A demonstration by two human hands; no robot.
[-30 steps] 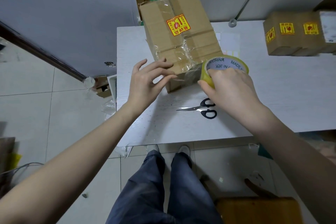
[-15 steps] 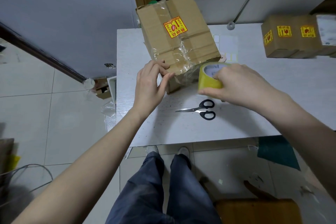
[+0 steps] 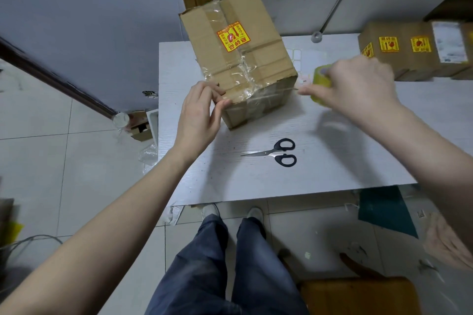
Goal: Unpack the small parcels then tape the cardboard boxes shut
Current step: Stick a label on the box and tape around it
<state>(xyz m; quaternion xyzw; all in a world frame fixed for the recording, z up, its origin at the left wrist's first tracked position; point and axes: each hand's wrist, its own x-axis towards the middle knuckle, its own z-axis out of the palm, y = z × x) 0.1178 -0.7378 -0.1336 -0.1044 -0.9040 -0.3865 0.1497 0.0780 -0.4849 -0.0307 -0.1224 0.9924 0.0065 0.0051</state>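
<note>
Currently: taping step, strip being drawn across near face of cardboard box (image 3: 240, 59).
Box position: on white desk (image 3: 332, 161), far-left area, tipped onto one edge, leaning away toward wall; top already wrapped in clear tape, yellow fragile sticker (image 3: 233, 36) up.
Left hand (image 3: 202, 110): fingers curled, pinching at box's near-left corner, apparently pinning tape's start there.
Right hand (image 3: 358, 84): wrapped round yellow tape roll (image 3: 321, 78), off box's right side, just above desk; motion-blurred.
Tape run: thin clear band across box's lower front, from left corner toward roll; exact end hard to make out.
Scissors (image 3: 275, 153): flat on desk nearer body, blades shut, pointing left, well apart from both hands.
Other boxes (image 3: 409, 51): stacked at desk's far-right edge, stickers facing out.
Doing it well: keep left pinch firm so start stays stuck; hold roll taut and level with box edge to avoid wrinkles; pull past right corner before cutting.
Then: press band flat along seam, fetch scissors with right hand, cut close to roll.
Risk: tilted box may rock under pull; brace down with left palm.
</note>
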